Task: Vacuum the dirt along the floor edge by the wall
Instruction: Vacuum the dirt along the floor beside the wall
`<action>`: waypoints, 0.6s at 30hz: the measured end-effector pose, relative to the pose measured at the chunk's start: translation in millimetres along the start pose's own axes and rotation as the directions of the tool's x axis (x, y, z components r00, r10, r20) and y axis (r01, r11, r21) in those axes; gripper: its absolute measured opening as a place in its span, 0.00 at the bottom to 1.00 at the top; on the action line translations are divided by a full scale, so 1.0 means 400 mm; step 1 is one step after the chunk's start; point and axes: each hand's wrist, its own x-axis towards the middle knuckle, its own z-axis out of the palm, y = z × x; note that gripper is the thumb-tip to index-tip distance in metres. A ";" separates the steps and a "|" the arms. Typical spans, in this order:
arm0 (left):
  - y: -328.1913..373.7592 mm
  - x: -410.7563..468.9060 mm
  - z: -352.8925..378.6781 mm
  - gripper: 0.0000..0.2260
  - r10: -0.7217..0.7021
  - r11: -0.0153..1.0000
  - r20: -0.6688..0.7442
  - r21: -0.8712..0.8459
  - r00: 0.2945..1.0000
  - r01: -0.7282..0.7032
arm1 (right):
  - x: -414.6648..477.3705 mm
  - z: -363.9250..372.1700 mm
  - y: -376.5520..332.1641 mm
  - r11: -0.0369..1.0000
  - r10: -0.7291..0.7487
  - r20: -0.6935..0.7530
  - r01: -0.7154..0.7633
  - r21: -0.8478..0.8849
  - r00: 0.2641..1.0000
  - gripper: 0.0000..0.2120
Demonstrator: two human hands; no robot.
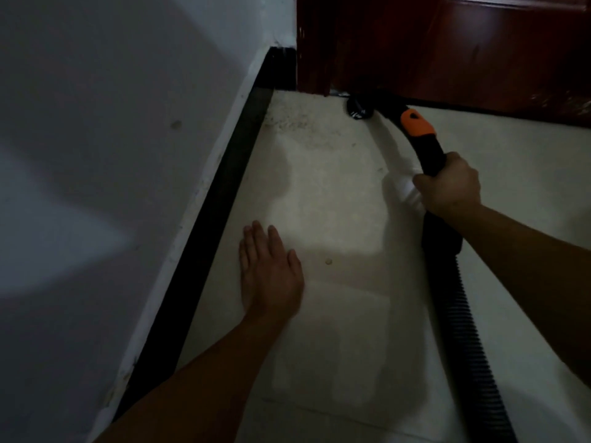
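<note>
Two hands in view: right hand (pixel 447 187) has fingers clenched round the vacuum wand (pixel 427 145), nozzle (pixel 359 109) at the door (pixel 415 43) foot; left hand (pixel 271 273) lies flat on the floor (pixel 335 330), fingers released. Dirt (pixel 299 123) sits in the corner by the black baseboard (pixel 224 193). Best to drag the nozzle slowly left, tight along that edge.

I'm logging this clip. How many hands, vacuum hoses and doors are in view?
hands: 2 (left hand, right hand)
vacuum hose: 1
door: 1
total: 4
</note>
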 end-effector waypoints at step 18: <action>0.004 -0.003 -0.007 0.27 -0.014 1.000 0.027 0.019 1.000 0.013 | -0.286 -0.014 0.038 0.988 -0.140 0.171 0.125 0.093 0.975 0.11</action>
